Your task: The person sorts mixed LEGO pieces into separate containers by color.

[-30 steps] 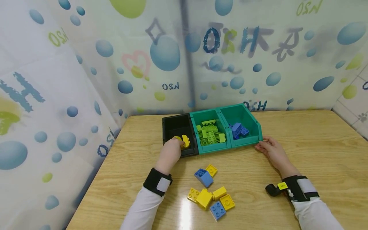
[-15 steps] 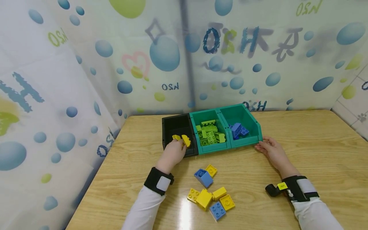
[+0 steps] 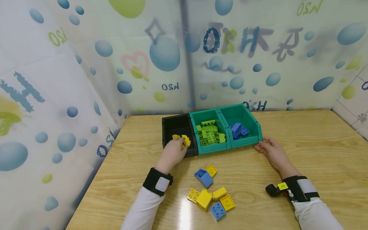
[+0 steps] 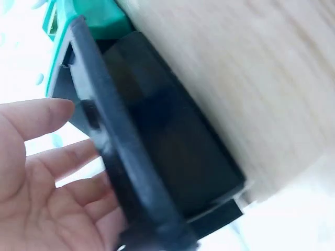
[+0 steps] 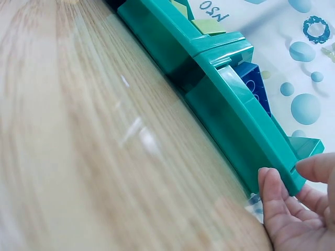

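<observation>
My left hand [image 3: 172, 151] reaches into the black bin [image 3: 179, 121], its fingers at several yellow bricks [image 3: 187, 140], one with a rounded side. In the left wrist view, the left hand [image 4: 57, 178] has thumb and index finger apart; other fingertips are hidden behind the black bin's wall [image 4: 125, 125]. At the other end of the row, my right hand [image 3: 273, 153] holds the near corner of the right teal bin [image 3: 247, 140]. The right wrist view shows the right hand's thumb and fingers [image 5: 269, 188] on either side of that corner.
The middle teal bin [image 3: 212, 148] holds several green bricks [image 3: 211, 135]; blue bricks [image 3: 237, 129] lie in the right one. On the wooden table [image 3: 138, 137], loose yellow bricks [image 3: 204, 199] and blue bricks [image 3: 217, 210] lie in front. A patterned curtain stands behind.
In the black bin, my left hand has shifted slightly right, and the rounded yellow brick has tilted and turned. My right hand has stayed at the teal bin's corner.
</observation>
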A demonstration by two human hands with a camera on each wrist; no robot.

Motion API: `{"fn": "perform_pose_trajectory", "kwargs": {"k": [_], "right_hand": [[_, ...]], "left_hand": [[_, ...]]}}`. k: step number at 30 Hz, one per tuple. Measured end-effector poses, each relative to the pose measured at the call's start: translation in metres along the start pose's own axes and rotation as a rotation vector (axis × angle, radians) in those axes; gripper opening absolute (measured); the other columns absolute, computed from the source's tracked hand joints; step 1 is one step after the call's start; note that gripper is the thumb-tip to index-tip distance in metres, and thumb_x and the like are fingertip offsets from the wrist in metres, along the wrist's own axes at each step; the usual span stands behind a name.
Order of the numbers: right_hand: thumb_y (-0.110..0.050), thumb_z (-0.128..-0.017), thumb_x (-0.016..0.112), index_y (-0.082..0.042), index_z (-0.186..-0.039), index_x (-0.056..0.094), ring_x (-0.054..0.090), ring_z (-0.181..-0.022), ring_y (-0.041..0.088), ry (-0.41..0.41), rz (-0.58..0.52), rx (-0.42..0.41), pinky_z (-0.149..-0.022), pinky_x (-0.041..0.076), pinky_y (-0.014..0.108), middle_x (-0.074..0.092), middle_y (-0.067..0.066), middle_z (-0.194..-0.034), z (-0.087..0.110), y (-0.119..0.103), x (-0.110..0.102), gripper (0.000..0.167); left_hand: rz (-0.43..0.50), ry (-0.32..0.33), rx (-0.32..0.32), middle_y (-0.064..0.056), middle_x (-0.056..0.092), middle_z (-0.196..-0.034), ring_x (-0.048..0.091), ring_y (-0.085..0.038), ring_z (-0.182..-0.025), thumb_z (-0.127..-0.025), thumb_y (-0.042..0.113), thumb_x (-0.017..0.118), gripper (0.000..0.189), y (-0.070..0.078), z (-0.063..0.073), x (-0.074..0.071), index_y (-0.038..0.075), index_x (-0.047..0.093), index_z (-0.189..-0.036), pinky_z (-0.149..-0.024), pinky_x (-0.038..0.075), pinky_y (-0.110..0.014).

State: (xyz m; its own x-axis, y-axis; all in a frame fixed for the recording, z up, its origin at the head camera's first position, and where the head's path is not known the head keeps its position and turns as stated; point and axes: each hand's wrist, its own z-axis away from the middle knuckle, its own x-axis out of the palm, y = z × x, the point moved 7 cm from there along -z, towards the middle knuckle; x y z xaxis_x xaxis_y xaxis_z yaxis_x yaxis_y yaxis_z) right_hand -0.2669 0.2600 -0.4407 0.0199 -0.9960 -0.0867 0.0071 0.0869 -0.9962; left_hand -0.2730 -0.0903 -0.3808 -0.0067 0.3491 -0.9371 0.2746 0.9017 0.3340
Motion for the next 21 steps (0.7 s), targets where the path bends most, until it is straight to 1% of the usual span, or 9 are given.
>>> {"fn": "perform_pose_trajectory", "kwargs": {"k": [4, 8, 11, 15, 21], "right_hand": [[-0.014, -0.102, 0.037, 0.015, -0.128, 0.027, 0.061, -0.083, -0.006, -0.002, -0.012, -0.012, -0.077, 0.051, 0.01, 0.057, -0.01, -0.089, 0.001, -0.002, 0.0, 0.04], [-0.014, -0.102, 0.037, 0.014, -0.127, 0.028, 0.061, -0.083, -0.005, 0.001, -0.021, -0.019, -0.077, 0.051, 0.01, 0.057, -0.011, -0.089, 0.002, -0.002, 0.0, 0.039], [-0.013, -0.102, 0.037, 0.014, -0.127, 0.028, 0.061, -0.082, -0.005, 0.005, -0.017, -0.02, -0.077, 0.051, 0.01, 0.058, -0.011, -0.089, 0.001, -0.001, 0.001, 0.039], [-0.014, -0.102, 0.037, 0.015, -0.129, 0.027, 0.06, -0.083, -0.006, 0.006, 0.002, -0.014, -0.077, 0.051, 0.01, 0.057, -0.011, -0.09, 0.001, 0.0, 0.001, 0.04], [-0.014, -0.102, 0.037, 0.014, -0.129, 0.027, 0.06, -0.083, -0.006, 0.005, -0.002, -0.017, -0.077, 0.051, 0.01, 0.057, -0.011, -0.089, 0.0, 0.001, 0.0, 0.04]], "left_hand": [[0.005, 0.028, 0.027, -0.019, 0.062, -0.12, 0.061, -0.032, -0.106, -0.095, 0.025, 0.056, 0.039, 0.005, 0.002, -0.006, 0.002, 0.056, -0.127, -0.093, 0.05, -0.044], [0.02, 0.032, 0.071, -0.019, 0.061, -0.122, 0.06, -0.032, -0.11, -0.095, 0.025, 0.058, 0.039, 0.013, 0.007, -0.013, 0.002, 0.058, -0.126, -0.095, 0.049, -0.044], [0.039, 0.015, 0.098, -0.018, 0.06, -0.125, 0.058, -0.032, -0.114, -0.094, 0.026, 0.059, 0.039, 0.021, 0.013, -0.019, 0.003, 0.058, -0.126, -0.097, 0.048, -0.044], [0.072, -0.016, 0.118, -0.016, 0.059, -0.126, 0.058, -0.03, -0.114, -0.093, 0.027, 0.06, 0.039, 0.03, 0.02, -0.025, 0.006, 0.058, -0.127, -0.096, 0.049, -0.044], [0.061, -0.065, 0.173, -0.012, 0.062, -0.121, 0.06, -0.027, -0.108, -0.093, 0.028, 0.061, 0.038, 0.04, 0.03, -0.027, 0.007, 0.06, -0.124, -0.092, 0.051, -0.041]]}}
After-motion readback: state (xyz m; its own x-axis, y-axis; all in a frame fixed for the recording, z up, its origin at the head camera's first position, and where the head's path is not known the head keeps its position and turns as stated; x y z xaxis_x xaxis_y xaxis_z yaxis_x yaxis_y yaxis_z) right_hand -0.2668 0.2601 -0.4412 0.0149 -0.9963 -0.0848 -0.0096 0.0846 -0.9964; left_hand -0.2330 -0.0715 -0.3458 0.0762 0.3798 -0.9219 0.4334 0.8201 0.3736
